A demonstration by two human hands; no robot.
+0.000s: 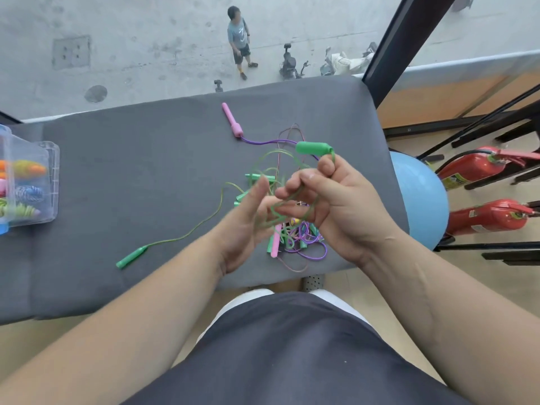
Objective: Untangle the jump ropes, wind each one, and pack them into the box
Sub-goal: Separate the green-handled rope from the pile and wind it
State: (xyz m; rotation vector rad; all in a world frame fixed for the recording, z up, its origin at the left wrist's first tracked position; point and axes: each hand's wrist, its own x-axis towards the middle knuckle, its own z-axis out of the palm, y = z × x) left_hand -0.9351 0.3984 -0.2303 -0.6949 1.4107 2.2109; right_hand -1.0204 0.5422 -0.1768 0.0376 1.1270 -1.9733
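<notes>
A tangle of green, pink and purple jump ropes (295, 235) lies on the grey cushion (146, 176) under my hands. My right hand (336, 200) holds a green handle (314, 148) against its index finger, and green cord loops round its curled fingers. My left hand (248, 220) is beside it with fingers extended, touching the green cord loops. That cord trails left to another green handle (132, 256) on the cushion. A pink handle (232, 120) with purple cord lies further back. The clear plastic box (43, 182) sits at the left edge, holding several wound ropes.
Beyond the cushion is a window onto a street far below. A blue ball (420, 200) and two red fire extinguishers (485, 217) stand on the floor to the right, by black metal frames. My dark shorts fill the foreground.
</notes>
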